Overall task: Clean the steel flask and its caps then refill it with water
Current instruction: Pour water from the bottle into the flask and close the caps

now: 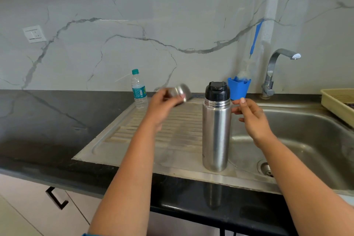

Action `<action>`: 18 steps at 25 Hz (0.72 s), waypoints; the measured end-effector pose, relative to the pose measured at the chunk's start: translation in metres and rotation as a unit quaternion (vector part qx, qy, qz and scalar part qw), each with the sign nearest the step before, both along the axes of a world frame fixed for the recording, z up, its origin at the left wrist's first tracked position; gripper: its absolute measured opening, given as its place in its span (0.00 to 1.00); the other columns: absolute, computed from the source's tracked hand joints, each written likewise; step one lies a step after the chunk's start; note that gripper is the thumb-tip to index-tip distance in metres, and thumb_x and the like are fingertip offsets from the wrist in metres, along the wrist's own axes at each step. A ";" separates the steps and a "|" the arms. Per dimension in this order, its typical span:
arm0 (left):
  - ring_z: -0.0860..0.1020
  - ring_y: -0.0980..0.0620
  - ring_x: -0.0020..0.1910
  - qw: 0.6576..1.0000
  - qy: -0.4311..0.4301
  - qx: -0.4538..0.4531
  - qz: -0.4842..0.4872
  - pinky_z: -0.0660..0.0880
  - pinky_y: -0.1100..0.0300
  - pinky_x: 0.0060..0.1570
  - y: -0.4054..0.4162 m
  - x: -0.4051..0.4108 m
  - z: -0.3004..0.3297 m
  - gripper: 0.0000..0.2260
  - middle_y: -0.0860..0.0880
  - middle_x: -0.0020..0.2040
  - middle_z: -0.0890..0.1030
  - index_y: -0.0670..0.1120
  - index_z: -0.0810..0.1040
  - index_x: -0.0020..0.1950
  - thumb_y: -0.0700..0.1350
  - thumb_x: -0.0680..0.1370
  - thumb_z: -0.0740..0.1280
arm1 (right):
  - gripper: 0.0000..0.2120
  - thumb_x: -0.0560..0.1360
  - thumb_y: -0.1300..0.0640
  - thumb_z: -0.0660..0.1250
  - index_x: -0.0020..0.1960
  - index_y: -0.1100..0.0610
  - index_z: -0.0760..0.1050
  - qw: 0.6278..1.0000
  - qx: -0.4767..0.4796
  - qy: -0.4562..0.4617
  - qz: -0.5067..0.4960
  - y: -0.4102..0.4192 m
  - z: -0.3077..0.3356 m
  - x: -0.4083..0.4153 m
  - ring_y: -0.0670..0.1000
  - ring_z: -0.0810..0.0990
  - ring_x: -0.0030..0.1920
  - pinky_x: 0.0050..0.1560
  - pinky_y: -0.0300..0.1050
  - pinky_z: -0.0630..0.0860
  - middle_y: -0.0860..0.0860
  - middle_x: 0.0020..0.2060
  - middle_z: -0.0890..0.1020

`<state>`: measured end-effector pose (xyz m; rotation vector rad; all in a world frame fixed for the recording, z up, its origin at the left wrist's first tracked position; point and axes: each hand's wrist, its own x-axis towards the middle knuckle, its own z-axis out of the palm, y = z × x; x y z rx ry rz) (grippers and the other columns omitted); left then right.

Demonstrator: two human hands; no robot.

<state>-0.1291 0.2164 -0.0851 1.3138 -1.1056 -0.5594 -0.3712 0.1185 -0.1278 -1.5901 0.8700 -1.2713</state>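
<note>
A steel flask (216, 134) stands upright on the ribbed drainboard (134, 140), with its black inner cap (217, 90) screwed on top. My left hand (162, 105) grips the steel outer cap (180, 93), tilted and blurred, above the drainboard to the left of the flask. My right hand (251, 117) hovers just right of the flask's shoulder with relaxed fingers, holding nothing.
A small plastic water bottle (138, 89) stands at the drainboard's back. A blue holder (238, 87) with a blue-handled bottle brush (254, 40) sits behind the flask. The tap (274, 71) overhangs the sink basin (306, 140). A beige tray (337, 105) lies at the far right.
</note>
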 end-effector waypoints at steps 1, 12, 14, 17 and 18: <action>0.81 0.48 0.57 0.997 0.036 -0.060 -0.032 0.77 0.52 0.60 0.013 -0.010 0.021 0.20 0.48 0.54 0.82 0.50 0.79 0.55 0.52 0.66 0.77 | 0.13 0.81 0.44 0.55 0.50 0.47 0.77 1.000 -0.001 -0.001 -0.003 0.000 0.000 0.000 0.47 0.79 0.49 0.54 0.47 0.73 0.48 0.43 0.82; 0.80 0.59 0.49 0.978 -0.190 -0.032 -0.075 0.78 0.61 0.49 0.013 -0.076 0.051 0.26 0.54 0.53 0.81 0.53 0.79 0.60 0.55 0.65 0.79 | 0.12 0.82 0.46 0.56 0.48 0.47 0.77 0.999 0.005 -0.029 -0.016 0.012 0.009 -0.005 0.45 0.79 0.48 0.53 0.47 0.73 0.50 0.43 0.83; 0.80 0.59 0.53 0.977 -0.187 -0.018 -0.099 0.78 0.58 0.54 0.016 -0.070 0.042 0.29 0.55 0.55 0.81 0.54 0.77 0.63 0.56 0.64 0.79 | 0.10 0.81 0.48 0.58 0.50 0.48 0.77 0.999 0.007 -0.039 -0.002 0.014 0.017 -0.006 0.44 0.79 0.48 0.53 0.46 0.72 0.48 0.44 0.83; 0.76 0.58 0.63 0.977 -0.162 -0.003 -0.135 0.73 0.55 0.65 0.021 -0.058 0.013 0.41 0.56 0.65 0.77 0.58 0.68 0.71 0.56 0.60 0.81 | 0.18 0.74 0.40 0.65 0.59 0.48 0.76 0.987 -0.021 -0.104 0.124 0.020 0.051 -0.016 0.46 0.78 0.56 0.57 0.45 0.71 0.49 0.53 0.83; 0.75 0.57 0.65 0.978 -0.140 0.014 -0.152 0.72 0.52 0.67 0.022 -0.055 0.000 0.43 0.55 0.66 0.76 0.57 0.68 0.72 0.56 0.60 0.81 | 0.22 0.71 0.38 0.66 0.62 0.45 0.74 0.976 -0.041 -0.100 0.189 0.023 0.067 -0.021 0.46 0.77 0.61 0.60 0.44 0.71 0.50 0.59 0.81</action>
